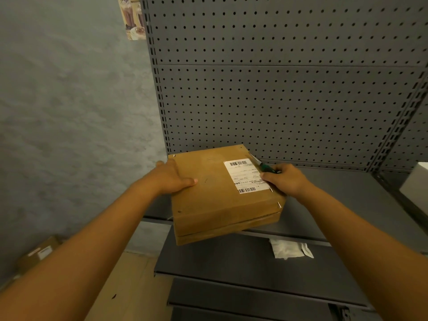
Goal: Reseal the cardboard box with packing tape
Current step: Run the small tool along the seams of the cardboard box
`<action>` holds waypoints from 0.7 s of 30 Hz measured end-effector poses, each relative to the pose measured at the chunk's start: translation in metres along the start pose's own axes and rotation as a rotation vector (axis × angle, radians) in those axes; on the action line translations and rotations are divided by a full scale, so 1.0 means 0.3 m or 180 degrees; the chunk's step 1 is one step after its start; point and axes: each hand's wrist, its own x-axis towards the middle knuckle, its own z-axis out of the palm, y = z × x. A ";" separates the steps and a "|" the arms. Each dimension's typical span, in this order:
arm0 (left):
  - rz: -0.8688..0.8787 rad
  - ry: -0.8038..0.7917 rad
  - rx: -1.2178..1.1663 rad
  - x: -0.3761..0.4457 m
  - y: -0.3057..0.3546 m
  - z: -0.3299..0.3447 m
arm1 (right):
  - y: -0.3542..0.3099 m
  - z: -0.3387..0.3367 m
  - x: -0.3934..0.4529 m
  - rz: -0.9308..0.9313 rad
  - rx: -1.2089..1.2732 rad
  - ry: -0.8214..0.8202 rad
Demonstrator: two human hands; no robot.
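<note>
A flat brown cardboard box [208, 195] with a white shipping label [245, 176] sits at the front edge of a grey metal shelf, its near corner overhanging. My left hand [172, 177] grips the box's left edge, thumb lying on the top. My right hand [282, 179] is at the box's right edge, thumb on the label, and holds a green-handled tool with a metal tip [260, 163] that points toward the back. No tape roll is in view.
A grey pegboard back panel [278, 89] rises behind the shelf [335, 200]. Lower shelves step out below, one bearing a crumpled white paper [289, 249]. A white object [414, 188] sits at the far right. Another cardboard box [39, 253] lies on the floor at left.
</note>
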 end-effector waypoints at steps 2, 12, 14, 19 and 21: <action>0.0068 0.0200 0.0179 0.013 0.009 0.005 | 0.010 -0.005 -0.011 0.0071 0.0019 -0.0035; -0.0397 -0.0044 -0.1207 0.036 -0.009 0.022 | 0.018 -0.088 -0.114 0.0411 0.0499 -0.0451; -0.0399 -0.0126 -0.1305 0.033 -0.017 0.027 | 0.016 -0.086 -0.119 0.0418 0.0623 -0.0361; 0.0047 0.0467 0.0608 0.003 0.012 0.027 | 0.029 -0.074 -0.106 0.0446 0.0397 -0.0340; 0.0301 0.0643 0.0921 0.015 0.028 0.019 | 0.049 -0.065 -0.100 0.0529 0.0234 -0.0373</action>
